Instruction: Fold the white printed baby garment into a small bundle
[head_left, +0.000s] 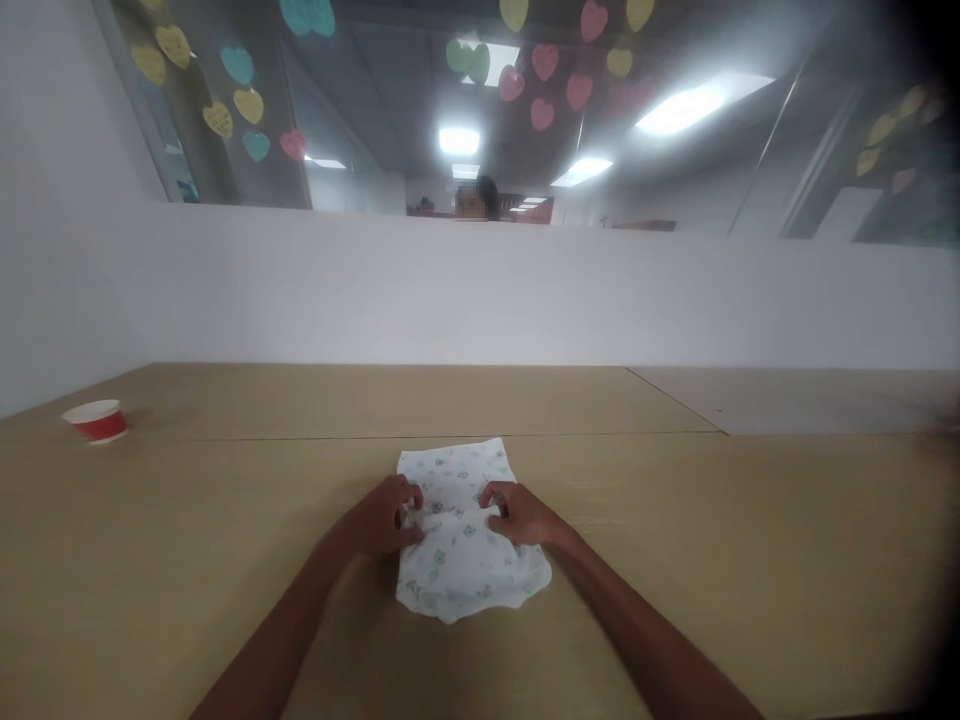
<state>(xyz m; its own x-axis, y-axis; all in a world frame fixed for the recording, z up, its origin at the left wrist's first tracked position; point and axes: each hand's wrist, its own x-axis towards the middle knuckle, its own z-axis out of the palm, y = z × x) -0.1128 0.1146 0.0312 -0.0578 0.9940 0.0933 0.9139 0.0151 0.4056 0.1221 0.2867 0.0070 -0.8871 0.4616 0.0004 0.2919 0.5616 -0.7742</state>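
A white cloth (469, 565) with small green and grey prints lies on the tabletop in front of me. Its lower edge is wavy, and a crease runs across its middle between my hands. At the cloth's left edge, my left hand (390, 515) has curled fingers and thumb gripping the fabric. My right hand (521, 512) pinches the cloth near its right edge, fingers bent and thumb below. Whether the cloth is a garment I cannot tell.
A red and white paper cup (101, 422) stands at the far left of the wooden table (225, 500). Behind the table rises a white wall (390, 290) with a window (375, 100) above, dotted with heart-shaped notes (545, 62). A person's head (476, 200) shows in the glass.
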